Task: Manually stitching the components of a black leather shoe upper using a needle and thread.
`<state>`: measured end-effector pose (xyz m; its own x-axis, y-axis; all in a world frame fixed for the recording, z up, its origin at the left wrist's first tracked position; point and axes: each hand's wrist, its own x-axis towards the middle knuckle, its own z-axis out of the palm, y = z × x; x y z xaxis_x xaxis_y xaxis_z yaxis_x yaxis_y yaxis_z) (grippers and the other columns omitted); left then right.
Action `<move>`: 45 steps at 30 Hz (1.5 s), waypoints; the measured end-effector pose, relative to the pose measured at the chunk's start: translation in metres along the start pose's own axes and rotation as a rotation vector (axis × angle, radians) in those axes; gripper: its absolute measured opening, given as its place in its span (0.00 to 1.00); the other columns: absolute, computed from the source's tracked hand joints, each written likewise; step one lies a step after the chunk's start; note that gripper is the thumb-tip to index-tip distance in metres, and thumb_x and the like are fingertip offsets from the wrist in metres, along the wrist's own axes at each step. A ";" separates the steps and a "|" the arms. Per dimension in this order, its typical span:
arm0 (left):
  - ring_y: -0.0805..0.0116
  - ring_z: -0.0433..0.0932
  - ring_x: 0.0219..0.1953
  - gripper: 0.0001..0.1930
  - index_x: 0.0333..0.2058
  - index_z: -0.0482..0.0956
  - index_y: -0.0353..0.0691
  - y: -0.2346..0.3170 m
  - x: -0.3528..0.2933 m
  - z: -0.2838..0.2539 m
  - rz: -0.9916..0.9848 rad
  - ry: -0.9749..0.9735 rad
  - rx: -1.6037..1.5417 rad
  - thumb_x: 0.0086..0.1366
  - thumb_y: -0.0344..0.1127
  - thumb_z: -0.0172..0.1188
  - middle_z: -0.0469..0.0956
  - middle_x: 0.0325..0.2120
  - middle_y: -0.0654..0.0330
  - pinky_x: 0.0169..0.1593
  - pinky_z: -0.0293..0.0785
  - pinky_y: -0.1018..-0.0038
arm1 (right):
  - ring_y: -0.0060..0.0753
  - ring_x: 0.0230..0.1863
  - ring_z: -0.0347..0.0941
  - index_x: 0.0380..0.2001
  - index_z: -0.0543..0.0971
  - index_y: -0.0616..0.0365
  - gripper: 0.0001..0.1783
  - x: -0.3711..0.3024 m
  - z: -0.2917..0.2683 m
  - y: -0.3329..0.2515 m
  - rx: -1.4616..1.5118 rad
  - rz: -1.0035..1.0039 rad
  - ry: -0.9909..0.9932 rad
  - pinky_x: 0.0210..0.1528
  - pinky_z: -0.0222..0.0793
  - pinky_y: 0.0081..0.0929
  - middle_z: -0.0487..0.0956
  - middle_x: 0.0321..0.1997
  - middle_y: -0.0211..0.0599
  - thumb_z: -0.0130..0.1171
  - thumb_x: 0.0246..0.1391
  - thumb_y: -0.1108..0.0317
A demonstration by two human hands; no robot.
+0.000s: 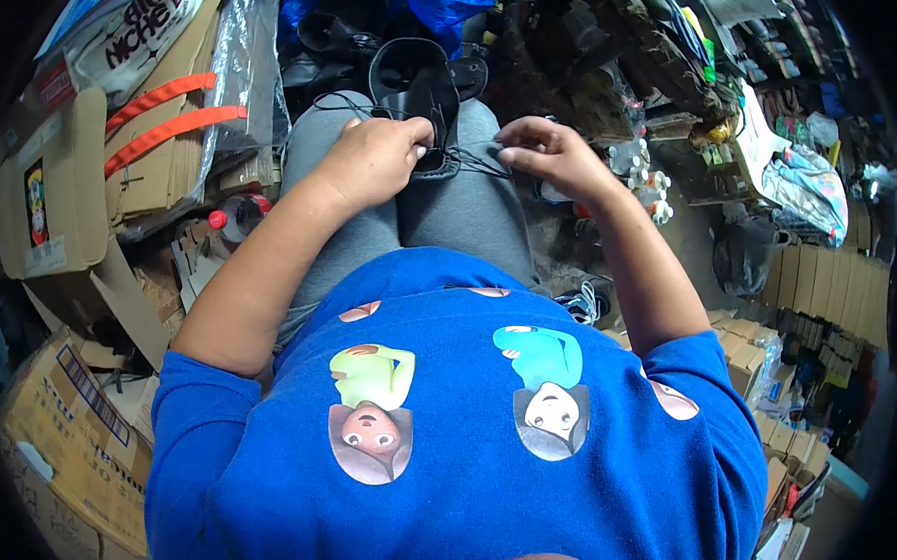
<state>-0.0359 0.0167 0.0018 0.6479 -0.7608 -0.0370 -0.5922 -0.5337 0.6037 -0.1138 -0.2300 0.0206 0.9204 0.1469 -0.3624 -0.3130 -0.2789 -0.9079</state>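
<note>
A black boot (pixel 441 98) lies across my grey-clad thighs, its wide round opening facing away from me. My left hand (pixel 374 159) is closed at the boot's near left side, thumb and fingers pinched on its edge; whether a lace is also between them is hidden. Thin black laces (pixel 484 163) run from the near part of the boot to the right. At their far end is my right hand (pixel 559 161), its thumb and forefinger closed on the laces, the other fingers curled. Another loop of lace (pixel 336 102) sticks out left of the boot.
More black footwear (pixel 323 69) lies beyond my knees, near a blue plastic bag (pixel 445 10). Flattened cardboard (pixel 164 157) with orange straps and a red-capped bottle (pixel 233 218) are at the left. Small white bottles (pixel 653 189) stand at the right, near stacked cardboard boxes (pixel 829 282).
</note>
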 end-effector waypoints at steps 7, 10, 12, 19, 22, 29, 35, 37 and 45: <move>0.50 0.78 0.31 0.07 0.36 0.76 0.42 0.002 0.003 -0.001 -0.053 -0.001 -0.041 0.60 0.36 0.54 0.78 0.25 0.50 0.39 0.72 0.60 | 0.13 0.32 0.65 0.32 0.78 0.60 0.07 -0.003 0.002 0.016 -0.040 -0.002 -0.047 0.36 0.63 0.16 0.70 0.32 0.23 0.63 0.52 0.70; 0.50 0.78 0.31 0.07 0.35 0.76 0.42 0.000 0.002 0.000 -0.019 0.014 -0.004 0.60 0.35 0.54 0.78 0.25 0.50 0.39 0.72 0.60 | 0.14 0.32 0.65 0.32 0.76 0.61 0.06 -0.004 -0.002 -0.005 -0.155 -0.081 -0.043 0.35 0.64 0.19 0.71 0.28 0.23 0.59 0.55 0.69; 0.50 0.78 0.32 0.06 0.35 0.77 0.42 0.000 -0.001 -0.002 -0.004 0.015 0.009 0.60 0.35 0.54 0.78 0.25 0.51 0.39 0.71 0.60 | 0.23 0.31 0.68 0.31 0.74 0.61 0.06 0.005 0.001 -0.031 -0.508 -0.235 0.086 0.35 0.65 0.24 0.73 0.26 0.31 0.56 0.56 0.69; 0.50 0.77 0.34 0.05 0.34 0.75 0.43 0.004 0.002 -0.003 0.063 0.038 0.112 0.59 0.34 0.54 0.78 0.26 0.50 0.40 0.69 0.57 | 0.41 0.40 0.72 0.29 0.77 0.55 0.09 0.038 -0.012 -0.013 -1.103 -0.526 0.359 0.46 0.64 0.39 0.76 0.31 0.35 0.59 0.49 0.63; 0.47 0.76 0.30 0.05 0.34 0.74 0.41 -0.003 -0.001 0.000 0.106 0.090 0.061 0.59 0.33 0.53 0.76 0.23 0.48 0.37 0.70 0.55 | 0.37 0.39 0.74 0.27 0.76 0.50 0.05 0.022 0.006 -0.042 -1.289 -0.595 0.088 0.46 0.61 0.37 0.76 0.28 0.31 0.55 0.50 0.62; 0.57 0.76 0.35 0.08 0.34 0.73 0.44 -0.012 -0.014 -0.002 0.268 0.088 0.238 0.54 0.27 0.50 0.76 0.26 0.58 0.42 0.67 0.61 | 0.34 0.36 0.74 0.31 0.74 0.46 0.05 0.032 0.019 -0.032 -1.401 -0.634 -0.101 0.44 0.60 0.34 0.77 0.26 0.29 0.52 0.49 0.65; 0.56 0.75 0.37 0.11 0.37 0.75 0.42 -0.042 -0.076 -0.037 0.095 0.152 0.329 0.54 0.25 0.51 0.76 0.31 0.55 0.43 0.67 0.62 | 0.36 0.31 0.74 0.30 0.76 0.49 0.04 0.016 -0.028 0.004 -1.301 -0.521 0.048 0.42 0.65 0.34 0.76 0.25 0.34 0.56 0.48 0.68; 0.60 0.77 0.37 0.06 0.34 0.76 0.39 -0.058 -0.097 -0.051 0.000 0.280 0.135 0.56 0.25 0.56 0.79 0.34 0.55 0.43 0.70 0.69 | 0.29 0.26 0.73 0.29 0.78 0.52 0.03 0.002 -0.043 0.012 -0.663 -0.089 0.133 0.34 0.67 0.27 0.77 0.23 0.30 0.59 0.51 0.66; 0.72 0.78 0.39 0.03 0.33 0.78 0.39 0.019 -0.033 -0.054 0.369 0.281 -1.340 0.62 0.30 0.58 0.78 0.31 0.62 0.46 0.73 0.75 | 0.28 0.37 0.73 0.37 0.74 0.57 0.12 0.041 0.031 -0.045 0.836 -0.350 -0.005 0.47 0.69 0.31 0.76 0.34 0.33 0.55 0.60 0.59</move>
<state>-0.0430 0.0518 0.0572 0.7246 -0.5950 0.3477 0.0472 0.5462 0.8363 -0.0691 -0.1815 0.0402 0.9945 0.0983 -0.0359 -0.0853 0.5627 -0.8222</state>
